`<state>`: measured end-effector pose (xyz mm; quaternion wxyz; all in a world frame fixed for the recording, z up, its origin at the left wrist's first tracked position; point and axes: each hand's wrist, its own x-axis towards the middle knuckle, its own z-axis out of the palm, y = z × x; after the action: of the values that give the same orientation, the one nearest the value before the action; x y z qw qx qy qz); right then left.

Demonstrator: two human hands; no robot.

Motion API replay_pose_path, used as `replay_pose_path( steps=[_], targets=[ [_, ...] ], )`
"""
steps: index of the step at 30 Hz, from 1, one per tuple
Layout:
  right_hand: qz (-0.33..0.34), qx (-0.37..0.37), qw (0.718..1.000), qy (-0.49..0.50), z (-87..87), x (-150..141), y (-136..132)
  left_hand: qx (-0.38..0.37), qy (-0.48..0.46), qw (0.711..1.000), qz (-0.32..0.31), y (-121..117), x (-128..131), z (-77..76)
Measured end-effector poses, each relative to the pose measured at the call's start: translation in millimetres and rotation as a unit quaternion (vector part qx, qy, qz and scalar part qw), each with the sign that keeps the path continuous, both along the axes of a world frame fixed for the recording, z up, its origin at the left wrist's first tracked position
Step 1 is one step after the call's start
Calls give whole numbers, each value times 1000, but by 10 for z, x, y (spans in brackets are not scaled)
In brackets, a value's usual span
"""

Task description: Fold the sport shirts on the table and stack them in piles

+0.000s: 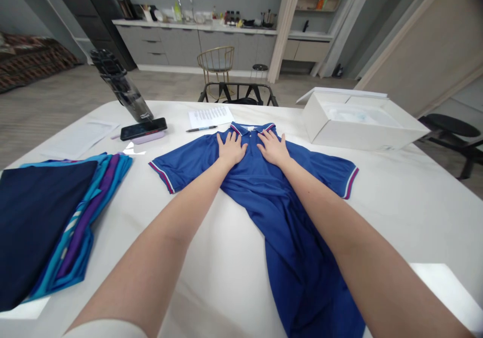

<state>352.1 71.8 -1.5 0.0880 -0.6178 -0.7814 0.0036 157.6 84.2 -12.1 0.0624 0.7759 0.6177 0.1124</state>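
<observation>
A blue polo shirt (260, 192) lies front side up on the white table, its collar towards the far edge and both sleeves spread out. White and red stripes trim the collar and cuffs. My left hand (231, 149) rests flat on the chest just below the collar, fingers spread. On the other side of the button placket, my right hand (273, 148) also presses flat with its fingers apart. Below my hands the shirt's body is creased and twists towards the lower right, partly hidden by my right forearm.
Folded clothes (49, 217) are stacked at the left. Behind them are a phone (144, 129), a dark clear bottle (126, 91) and papers (81, 137). A pen (202, 129) lies by a printed sheet (210, 116). An opened white box (362, 119) stands at the far right.
</observation>
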Motion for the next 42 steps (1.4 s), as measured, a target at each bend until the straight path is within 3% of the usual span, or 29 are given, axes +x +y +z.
replay_pose_path(
  steps=[4, 9, 19, 27, 33, 38, 42],
  targets=[
    [54, -84, 994, 43, 6, 125, -466, -79, -14, 996, -43, -465, 50, 78],
    [65, -94, 993, 43, -6, 210, -1136, -108, 1, 986, -126, -1071, 30, 177],
    [55, -50, 996, 47, 239, 138, -2256, -16, -13, 954, -299, -2082, 61, 215],
    [-13, -21, 999, -44, 505, 211, -2814, 13, -1, 966, -260, -2467, -46, 400],
    [30, -46, 995, -80, 728, 215, -3183, 33, -17, 973, -227, -2664, -240, 540],
    [61, -96, 992, -53, 852, -99, -3611, -1, -49, 956, -288, -2996, -310, 634],
    [114, -109, 987, 18, 882, -290, -3896, -20, -62, 935, -348, -3330, -340, 624]
  ],
)
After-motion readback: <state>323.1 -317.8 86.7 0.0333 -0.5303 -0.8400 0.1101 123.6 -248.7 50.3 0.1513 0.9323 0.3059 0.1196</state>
